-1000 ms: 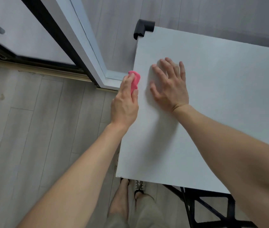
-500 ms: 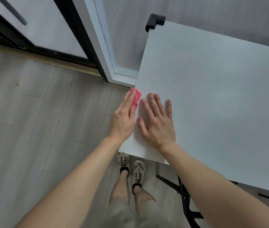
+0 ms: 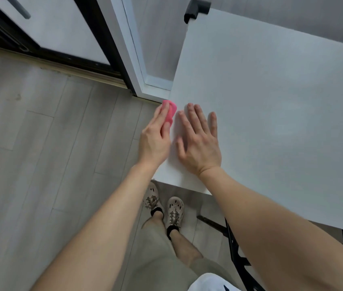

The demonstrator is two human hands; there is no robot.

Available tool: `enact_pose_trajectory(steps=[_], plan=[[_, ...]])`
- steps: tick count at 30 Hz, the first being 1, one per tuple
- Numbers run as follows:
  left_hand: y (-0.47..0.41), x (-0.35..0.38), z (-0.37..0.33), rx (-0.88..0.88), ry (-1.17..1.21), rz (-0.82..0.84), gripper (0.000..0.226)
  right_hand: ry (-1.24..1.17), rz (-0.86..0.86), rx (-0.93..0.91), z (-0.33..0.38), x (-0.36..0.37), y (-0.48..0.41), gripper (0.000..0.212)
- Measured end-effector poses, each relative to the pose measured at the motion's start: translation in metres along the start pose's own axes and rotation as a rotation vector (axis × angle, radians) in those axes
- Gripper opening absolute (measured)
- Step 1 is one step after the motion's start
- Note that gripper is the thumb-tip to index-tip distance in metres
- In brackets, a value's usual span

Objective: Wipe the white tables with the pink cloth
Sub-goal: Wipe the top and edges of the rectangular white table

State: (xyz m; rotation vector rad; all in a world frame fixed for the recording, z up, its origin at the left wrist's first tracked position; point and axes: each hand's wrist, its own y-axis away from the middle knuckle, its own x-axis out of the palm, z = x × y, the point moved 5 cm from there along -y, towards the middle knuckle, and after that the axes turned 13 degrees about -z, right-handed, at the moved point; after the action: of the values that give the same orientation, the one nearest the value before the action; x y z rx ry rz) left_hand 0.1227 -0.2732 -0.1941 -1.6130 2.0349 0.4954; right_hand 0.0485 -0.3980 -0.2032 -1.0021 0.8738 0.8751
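Cloth (image 3: pixel 170 112) on left edge of table (image 3: pixel 271 97), near front corner, pinched between thumb and straight fingers of left hand (image 3: pixel 155 141). Right hand (image 3: pixel 200 143) flat on top just beside, fingers spread, holding nothing. Guard (image 3: pixel 195 9) caps far corner. Door frame (image 3: pixel 132 49) near left edge; plank floor (image 3: pixel 40 164) left.

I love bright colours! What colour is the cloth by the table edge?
The cloth is pink; the head view shows it best.
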Motion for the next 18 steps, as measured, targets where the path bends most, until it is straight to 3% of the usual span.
enact_pose_trajectory(steps=[4,11,18], plan=[[-0.032,0.011,-0.009,-0.038,-0.017,-0.010,0.056,-0.001,-0.009,-0.008,0.000,0.000,0.001,0.070],[0.088,-0.040,0.016,-0.070,0.019,0.010,0.057,-0.012,-0.031,0.001,-0.001,0.000,0.000,0.067],[-0.046,0.009,-0.011,-0.048,0.057,0.034,0.058,0.000,-0.058,-0.007,0.001,-0.003,-0.001,0.065]])
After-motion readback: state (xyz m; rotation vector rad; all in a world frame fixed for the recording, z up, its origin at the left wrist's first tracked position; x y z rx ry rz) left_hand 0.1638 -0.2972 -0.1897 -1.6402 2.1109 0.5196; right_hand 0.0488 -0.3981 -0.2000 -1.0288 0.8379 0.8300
